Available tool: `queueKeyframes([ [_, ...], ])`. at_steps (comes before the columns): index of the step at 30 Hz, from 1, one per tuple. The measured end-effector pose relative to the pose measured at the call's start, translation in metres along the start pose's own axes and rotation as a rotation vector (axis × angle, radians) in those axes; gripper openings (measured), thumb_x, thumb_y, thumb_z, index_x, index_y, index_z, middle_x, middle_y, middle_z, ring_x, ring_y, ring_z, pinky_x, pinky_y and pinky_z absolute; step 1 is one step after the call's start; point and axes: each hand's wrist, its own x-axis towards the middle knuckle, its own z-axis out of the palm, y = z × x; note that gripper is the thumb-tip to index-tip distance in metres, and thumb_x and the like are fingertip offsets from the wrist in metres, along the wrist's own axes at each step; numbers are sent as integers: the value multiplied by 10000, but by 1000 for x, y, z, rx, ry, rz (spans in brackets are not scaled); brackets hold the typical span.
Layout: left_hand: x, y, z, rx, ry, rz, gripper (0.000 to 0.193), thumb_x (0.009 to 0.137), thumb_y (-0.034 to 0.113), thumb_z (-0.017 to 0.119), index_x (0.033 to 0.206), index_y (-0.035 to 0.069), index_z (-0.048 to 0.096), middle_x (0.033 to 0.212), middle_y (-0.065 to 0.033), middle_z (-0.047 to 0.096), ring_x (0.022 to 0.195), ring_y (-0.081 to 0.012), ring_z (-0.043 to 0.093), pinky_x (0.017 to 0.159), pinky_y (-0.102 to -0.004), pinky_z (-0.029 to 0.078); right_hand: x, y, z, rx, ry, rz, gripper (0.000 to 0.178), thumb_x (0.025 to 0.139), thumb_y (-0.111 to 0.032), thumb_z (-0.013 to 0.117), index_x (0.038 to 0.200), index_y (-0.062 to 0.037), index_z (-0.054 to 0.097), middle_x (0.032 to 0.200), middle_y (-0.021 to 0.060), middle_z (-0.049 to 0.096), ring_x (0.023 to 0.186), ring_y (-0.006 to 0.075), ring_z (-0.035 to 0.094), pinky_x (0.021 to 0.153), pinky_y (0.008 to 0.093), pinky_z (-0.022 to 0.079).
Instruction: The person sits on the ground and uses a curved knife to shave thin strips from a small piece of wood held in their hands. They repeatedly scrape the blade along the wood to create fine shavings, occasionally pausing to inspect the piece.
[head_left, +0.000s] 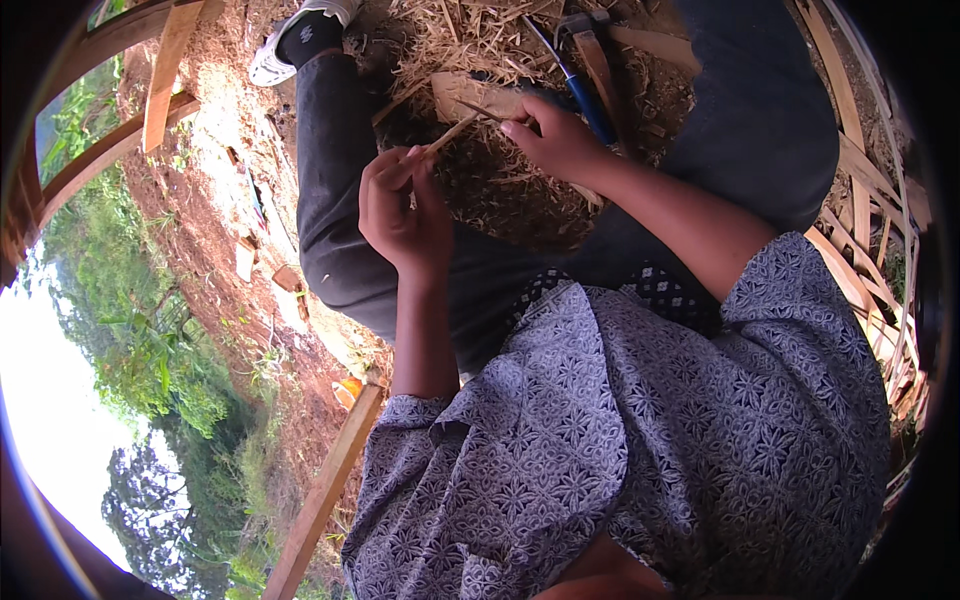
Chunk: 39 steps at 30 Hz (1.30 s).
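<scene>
My left hand [408,212] is closed on a thin wooden stick [452,134], pinched between thumb and fingers. The stick slants up and to the right from the fingertips. Closed too, my right hand [558,142] grips a thin, dark, pointed blade [480,109], which looks like a small knife; its handle is hidden in the fist. Blade and stick meet or cross between my hands; I cannot tell if they touch. Behind them lies a pale flat piece of wood [452,92] among wood shavings [440,50].
Beyond my right hand lie a blue-handled tool [590,108] and a hammer [595,65] with a wooden handle. Long wooden strips [865,270] pile up at the right. A wooden post [325,500] stands at the lower left, beside a reddish earth slope [215,235].
</scene>
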Motion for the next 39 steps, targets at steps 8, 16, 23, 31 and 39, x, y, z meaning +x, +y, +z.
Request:
queueKeyframes([
  [8, 0, 2, -2, 0, -65, 4, 138, 955, -111, 614, 1067, -35, 639, 1069, -130, 634, 911, -185, 693, 836, -310, 602, -24, -83, -16, 243, -216, -73, 206, 1032, -254, 642, 1074, -54, 611, 726, 7, 586, 513, 53, 510, 460, 261, 395],
  [16, 3, 5, 6, 26, -104, 89, 125, 970, -98, 602, 1070, -25, 622, 1091, -132, 612, 960, -194, 680, 805, -305, 625, -1, -2, -10, -33, -86, 105, 297, 1010, -321, 640, 1032, -26, 616, 760, 64, 638, 690, 121, 585, 626, 329, 449],
  [23, -3, 0, 3, -3, -28, 69, 117, 974, -71, 606, 1080, -21, 614, 1087, -141, 612, 952, -199, 682, 815, -317, 640, -34, -91, -21, 306, -157, 35, 242, 1031, -280, 637, 1060, -43, 605, 724, 21, 593, 464, 90, 530, 451, 287, 399],
  [31, 1, 8, 5, -8, -14, 66, 102, 976, -63, 606, 1064, -14, 624, 1074, -143, 617, 929, -205, 691, 792, -318, 639, -24, -60, -11, 69, -124, -104, 240, 1013, -273, 655, 1024, -38, 604, 725, 21, 592, 649, 85, 574, 571, 293, 432],
  [39, 2, 4, 7, 29, -26, 67, 111, 984, -76, 588, 1081, -26, 604, 1088, -142, 602, 948, -194, 678, 825, -328, 638, -3, -21, -4, 57, 46, 18, 266, 993, -314, 643, 1053, -54, 632, 726, 83, 614, 622, 170, 609, 585, 356, 471],
])
